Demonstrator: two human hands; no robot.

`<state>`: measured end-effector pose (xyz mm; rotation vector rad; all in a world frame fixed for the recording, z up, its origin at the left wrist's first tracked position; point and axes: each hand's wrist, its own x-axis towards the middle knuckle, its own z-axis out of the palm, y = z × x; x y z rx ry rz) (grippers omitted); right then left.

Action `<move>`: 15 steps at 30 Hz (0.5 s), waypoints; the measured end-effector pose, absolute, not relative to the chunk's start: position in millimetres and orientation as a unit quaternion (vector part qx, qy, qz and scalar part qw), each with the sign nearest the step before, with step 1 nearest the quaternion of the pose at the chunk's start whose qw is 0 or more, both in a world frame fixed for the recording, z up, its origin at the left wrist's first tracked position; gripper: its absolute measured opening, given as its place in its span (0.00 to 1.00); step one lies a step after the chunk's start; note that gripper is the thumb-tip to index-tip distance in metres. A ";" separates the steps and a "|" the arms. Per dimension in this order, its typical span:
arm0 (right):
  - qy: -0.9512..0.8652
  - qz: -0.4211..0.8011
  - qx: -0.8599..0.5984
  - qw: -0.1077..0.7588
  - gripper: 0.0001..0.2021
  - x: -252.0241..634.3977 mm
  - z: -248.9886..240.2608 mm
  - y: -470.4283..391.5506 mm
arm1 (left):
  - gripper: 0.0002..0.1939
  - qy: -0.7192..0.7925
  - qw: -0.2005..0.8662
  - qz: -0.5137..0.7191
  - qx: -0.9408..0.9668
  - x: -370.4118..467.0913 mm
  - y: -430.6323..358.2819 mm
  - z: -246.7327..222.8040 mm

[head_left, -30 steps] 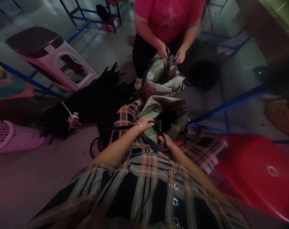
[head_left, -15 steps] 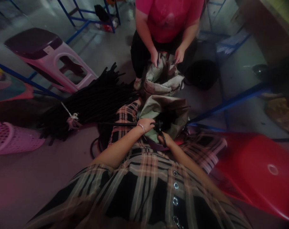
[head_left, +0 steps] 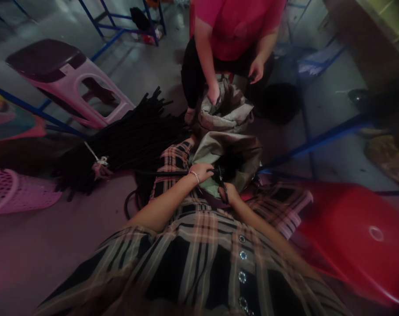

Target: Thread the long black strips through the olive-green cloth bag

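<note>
At the near rim of an open sack (head_left: 208, 148): one slender black tube (head_left: 169, 174), lying across a plaid leg (head_left: 175, 156), pinched by the fingers of the left hand (head_left: 202, 172); right hand (head_left: 230, 194), fingers curled round black scissors (head_left: 221, 177). Leftward: bundle of dark tubes (head_left: 133, 136), tied. Farther: second sack (head_left: 226, 123), crumpled, before a co-worker (head_left: 237, 28).
</note>
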<state>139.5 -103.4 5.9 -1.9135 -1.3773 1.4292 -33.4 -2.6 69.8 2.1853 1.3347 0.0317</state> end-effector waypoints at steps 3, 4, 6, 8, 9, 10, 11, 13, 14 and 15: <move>-0.512 0.487 -0.682 0.187 0.06 138.4 4.9 -102.7 | 0.16 0.501 0.283 0.005 0.818 -33.5 -1.9 68.3; -0.515 0.490 -0.679 0.184 0.06 138.3 5.1 -102.1 | 0.16 0.501 0.281 0.002 0.818 -33.4 -1.7 67.5; -0.517 0.504 -0.668 0.178 0.06 138.4 6.0 -100.7 | 0.15 0.500 0.278 -0.005 0.820 -32.8 -1.5 66.4; -0.520 0.511 -0.663 0.173 0.06 139.3 7.2 -99.3 | 0.15 0.494 0.271 -0.012 0.826 -32.3 -1.3 66.1; -0.521 0.509 -0.663 0.169 0.05 139.9 8.0 -98.7 | 0.15 0.490 0.267 -0.016 0.829 -32.2 -1.0 66.3; -0.524 0.506 -0.664 0.167 0.05 140.6 8.9 -98.3 | 0.15 0.487 0.264 -0.019 0.832 -32.3 -0.6 66.6; -0.528 0.501 -0.665 0.166 0.05 141.3 9.9 -98.0 | 0.15 0.484 0.260 -0.021 0.835 -32.6 -0.2 66.7; -0.536 0.494 -0.664 0.165 0.05 142.2 11.9 -98.2 | 0.16 0.481 0.259 -0.021 0.837 -33.9 0.8 66.5; -0.540 0.491 -0.663 0.165 0.05 142.4 12.6 -98.6 | 0.16 0.481 0.260 -0.019 0.837 -34.7 1.2 66.0; -0.543 0.486 -0.664 0.165 0.06 142.4 13.0 -99.2 | 0.16 0.482 0.263 -0.017 0.836 -35.5 1.5 65.3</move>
